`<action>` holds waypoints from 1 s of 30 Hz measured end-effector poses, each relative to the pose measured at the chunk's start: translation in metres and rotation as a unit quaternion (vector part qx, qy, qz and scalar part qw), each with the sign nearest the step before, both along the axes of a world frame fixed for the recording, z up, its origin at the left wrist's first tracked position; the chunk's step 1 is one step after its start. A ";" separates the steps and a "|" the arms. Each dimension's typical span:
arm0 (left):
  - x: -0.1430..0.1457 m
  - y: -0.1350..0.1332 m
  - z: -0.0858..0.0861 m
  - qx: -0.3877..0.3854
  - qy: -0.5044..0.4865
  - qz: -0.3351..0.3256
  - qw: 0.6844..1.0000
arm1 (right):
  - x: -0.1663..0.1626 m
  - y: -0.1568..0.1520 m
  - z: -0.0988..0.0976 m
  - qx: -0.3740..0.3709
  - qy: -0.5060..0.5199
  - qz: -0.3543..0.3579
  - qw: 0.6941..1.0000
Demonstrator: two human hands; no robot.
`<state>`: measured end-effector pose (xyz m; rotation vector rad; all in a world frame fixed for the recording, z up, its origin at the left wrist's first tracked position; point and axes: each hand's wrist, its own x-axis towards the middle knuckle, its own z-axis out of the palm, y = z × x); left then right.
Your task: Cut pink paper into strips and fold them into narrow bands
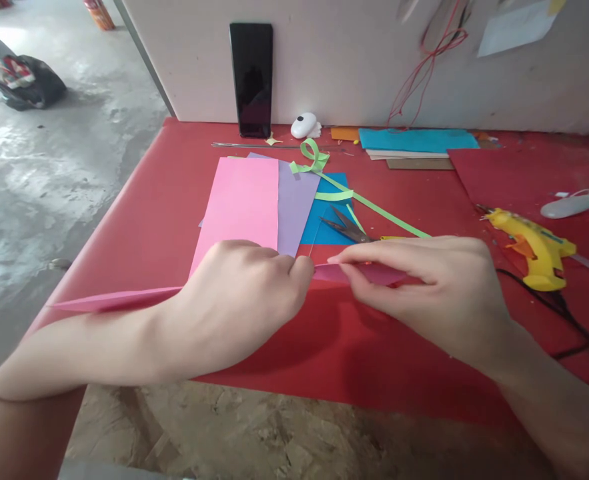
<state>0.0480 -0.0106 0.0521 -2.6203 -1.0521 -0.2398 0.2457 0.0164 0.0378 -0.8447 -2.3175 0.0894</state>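
A long, narrow piece of darker pink paper (119,299) stretches sideways above the red table front, seen nearly edge-on. My left hand (247,287) is closed around its middle, knuckles up, with the fingertips mostly hidden. Just to the right, my right hand (424,287) pinches the paper's upper edge between thumb and fingers. Behind the hands lie a light pink sheet (247,200), a purple sheet (297,200) and a blue sheet (334,233). Scissors (347,228) rest with parted blades on the blue sheet, their handles partly hidden by my right hand.
A yellow glue gun (534,247) with a black cord lies at the right. Light green strips (384,212) curl across the sheets. A black phone (251,80) leans on the wall beside a white case (305,125). Folded blue material (417,139) lies at the back.
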 end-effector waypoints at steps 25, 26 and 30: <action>-0.016 0.013 0.011 0.028 -0.006 0.047 0.998 | 0.026 0.035 0.002 -0.019 0.056 -0.083 0.995; -0.017 0.014 0.012 0.039 -0.002 0.056 0.998 | 0.029 0.039 0.002 -0.037 0.073 -0.095 0.992; -0.015 0.015 0.012 0.010 0.026 0.061 0.998 | 0.032 0.047 -0.003 -0.069 0.089 -0.103 0.988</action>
